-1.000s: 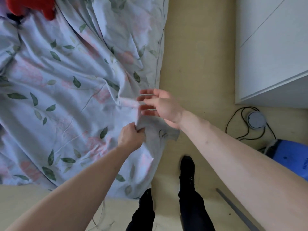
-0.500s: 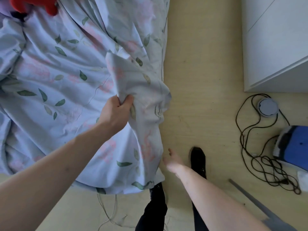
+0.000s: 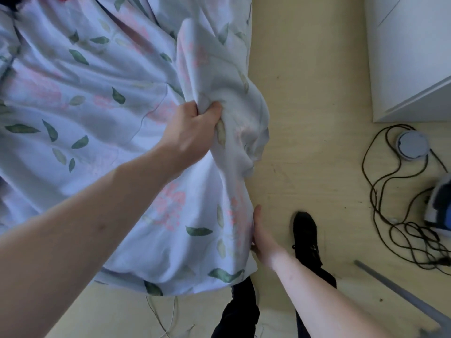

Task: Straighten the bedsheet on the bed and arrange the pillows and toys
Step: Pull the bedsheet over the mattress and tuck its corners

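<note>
At the bed's corner the left hand [image 3: 192, 128] grips a bunched fold of the floral bedsheet [image 3: 102, 98], fingers curled tight round it; the sheet covers the bed and hangs down over its edge; lower, the right hand [image 3: 260, 236] lies against the hanging edge, its fingers hidden behind the cloth, so its grip I cannot tell; a black cable [image 3: 380, 211] lies coiled on the wooden floor [image 3: 300, 106].

A single wide-angle view from the person's head, looking steeply down and forward. Both forearms reach in from the bottom edge, close to the lens. The bedsheet [image 3: 102, 113] fills the left, the floor [image 3: 307, 98] the right, feet directly below.
</note>
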The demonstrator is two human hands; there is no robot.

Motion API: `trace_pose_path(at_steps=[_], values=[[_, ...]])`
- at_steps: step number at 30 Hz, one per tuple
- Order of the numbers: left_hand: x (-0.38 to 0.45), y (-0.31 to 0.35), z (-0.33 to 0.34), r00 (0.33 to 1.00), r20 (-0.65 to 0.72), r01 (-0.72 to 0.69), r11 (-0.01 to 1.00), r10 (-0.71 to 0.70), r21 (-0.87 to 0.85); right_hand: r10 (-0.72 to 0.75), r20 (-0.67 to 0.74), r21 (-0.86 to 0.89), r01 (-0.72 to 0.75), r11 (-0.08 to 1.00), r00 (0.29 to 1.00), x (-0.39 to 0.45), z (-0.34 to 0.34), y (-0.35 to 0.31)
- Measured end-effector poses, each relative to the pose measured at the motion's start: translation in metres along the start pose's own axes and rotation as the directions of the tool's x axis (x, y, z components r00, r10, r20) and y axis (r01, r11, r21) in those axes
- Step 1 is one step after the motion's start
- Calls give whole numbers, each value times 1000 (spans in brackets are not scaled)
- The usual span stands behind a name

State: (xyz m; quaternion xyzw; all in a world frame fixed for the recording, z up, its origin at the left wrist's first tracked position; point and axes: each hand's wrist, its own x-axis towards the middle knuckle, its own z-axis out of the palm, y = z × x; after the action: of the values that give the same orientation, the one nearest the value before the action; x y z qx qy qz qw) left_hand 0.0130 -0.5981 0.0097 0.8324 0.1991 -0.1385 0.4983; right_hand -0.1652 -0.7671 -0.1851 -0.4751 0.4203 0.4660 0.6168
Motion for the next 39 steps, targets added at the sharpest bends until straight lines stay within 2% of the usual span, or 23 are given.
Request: trace_pose_path(at_steps=[2,5,7,10,12,14,15,17,19,20,21,23,24,25,27,30,32,35,37,38,39], values=[[-2,-1,2,999,35,29,1000,-29,-2,-52,-19,7,52,999,998,-17,-3,-3],[3,-4,3,997,39,59,997,-61,51,-191,-273,45,210,977,943,-36,-18,-4],[4,-11,6,996,41,80,992,-84,95,-252,-381,74,301,951,889,-55,-27,-7],[3,-20,21,985,102,120,979,-138,165,-287,-412,136,370,919,865,-91,-39,-13],[-7,-25,34,976,133,129,946,-174,297,-300,-403,167,392,905,865,-117,-46,-19],[-31,-27,51,971,179,70,907,-157,415,-282,-405,200,385,901,870,-140,-60,-24],[-47,-29,58,959,246,17,893,-143,451,-251,-400,243,366,898,881,-148,-66,-24],[-88,-30,73,884,446,-97,878,-141,470,-173,-407,328,321,889,897,-165,-77,-24],[-134,-32,82,766,618,-205,845,-176,494,-117,-417,387,292,874,902,-177,-82,-22],[-152,-35,83,731,659,-290,793,-179,537,-105,-402,410,281,868,910,-183,-83,-22],[-169,-41,82,725,670,-387,709,-162,590,-87,-378,429,258,865,922,-188,-83,-21],[-190,-66,78,780,623,-500,536,-63,680,-52,-341,457,214,864,938,-194,-82,-19],[-197,-79,72,826,563,-479,499,-22,722,-32,-323,478,192,857,946,-198,-81,-19],[-200,-88,65,872,490,-432,502,19,749,-20,-301,505,177,845,953,-202,-80,-18],[-207,-103,48,921,382,-356,563,76,746,-20,-276,536,171,827,961,-208,-79,-19],[-218,-116,28,929,356,-338,614,99,713,-62,-292,547,220,808,954,-214,-84,-22],[-225,-120,15,910,414,-318,637,-1,702,-78,-327,572,263,777,942,-214,-93,-26],[-229,-123,3,795,518,-282,564,-316,776,-36,-338,639,258,725,940,-208,-104,-28],[-224,-111,4,663,535,-300,469,-524,831,-11,-322,606,215,766,947,-210,-103,-25],[-218,-105,7,602,535,-331,424,-593,843,-15,-314,543,193,817,949,-213,-101,-23],[-210,-95,13,569,532,-355,396,-628,847,-28,-300,449,167,878,953,-219,-99,-20]])
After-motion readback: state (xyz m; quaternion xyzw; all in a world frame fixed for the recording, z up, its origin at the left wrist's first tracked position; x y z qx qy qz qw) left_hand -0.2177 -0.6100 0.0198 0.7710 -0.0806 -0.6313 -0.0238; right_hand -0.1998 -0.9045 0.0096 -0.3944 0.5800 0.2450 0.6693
